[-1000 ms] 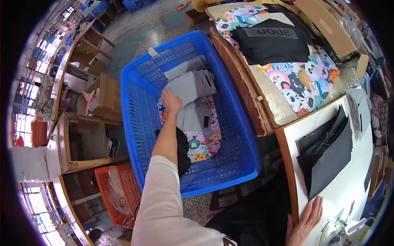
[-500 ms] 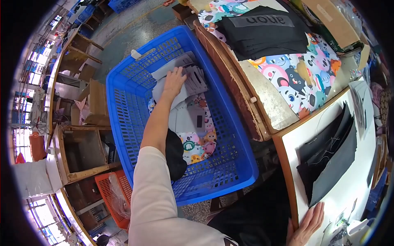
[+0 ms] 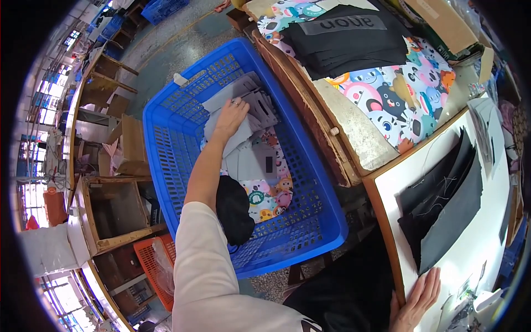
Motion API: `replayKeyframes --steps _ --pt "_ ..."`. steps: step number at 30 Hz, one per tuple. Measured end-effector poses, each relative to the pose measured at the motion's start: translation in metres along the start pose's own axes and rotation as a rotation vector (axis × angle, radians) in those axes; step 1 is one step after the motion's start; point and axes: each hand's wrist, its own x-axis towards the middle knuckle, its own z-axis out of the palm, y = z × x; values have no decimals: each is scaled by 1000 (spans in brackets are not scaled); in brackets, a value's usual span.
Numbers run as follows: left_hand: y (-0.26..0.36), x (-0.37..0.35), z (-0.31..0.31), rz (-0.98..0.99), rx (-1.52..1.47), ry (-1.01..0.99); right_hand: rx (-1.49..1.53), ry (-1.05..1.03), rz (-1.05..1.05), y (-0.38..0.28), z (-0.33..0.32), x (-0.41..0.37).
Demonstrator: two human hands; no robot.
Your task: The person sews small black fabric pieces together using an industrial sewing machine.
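My left hand (image 3: 232, 115) reaches into a blue plastic basket (image 3: 330, 205), fingers bent and together over a stack of grey fabric pieces (image 3: 261, 108). Its fingertips press on a light grey piece near the top; their undersides are hidden. Below the stack lies another grey piece (image 3: 255, 160) with a dark rectangle, over a cartoon-print sheet (image 3: 271, 202). A black bundle (image 3: 232, 210) sits beside my forearm. My right hand (image 3: 417, 301) rests on the edge of a white table (image 3: 390, 221), fingers stretched out, close to dark fabric pieces (image 3: 451, 213) with loose threads.
A stack of black fabric pieces (image 3: 348, 47) with lettering lies on a cartoon-print-covered bench (image 3: 368, 157) right of the basket. Cardboard boxes (image 3: 442, 22) stand behind it. To the left are wooden shelving (image 3: 119, 210) and an orange basket (image 3: 149, 265).
My left hand has shifted slightly down over the grey stack, its fingers drawn closer together. My right hand remains at the table edge. The view has shifted a little.
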Motion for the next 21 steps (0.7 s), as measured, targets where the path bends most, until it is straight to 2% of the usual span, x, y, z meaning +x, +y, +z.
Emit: replayKeyframes --steps 10,14,18,21 --pt "5 7 9 -74 4 -27 17 -15 7 -2 -3 1" --pt "6 12 7 -67 30 -125 20 -23 19 -2 -3 1" --pt "7 5 4 -24 82 -83 17 -26 11 -1 -2 1" --pt "6 -10 1 9 48 65 14 -26 11 0 -1 0"
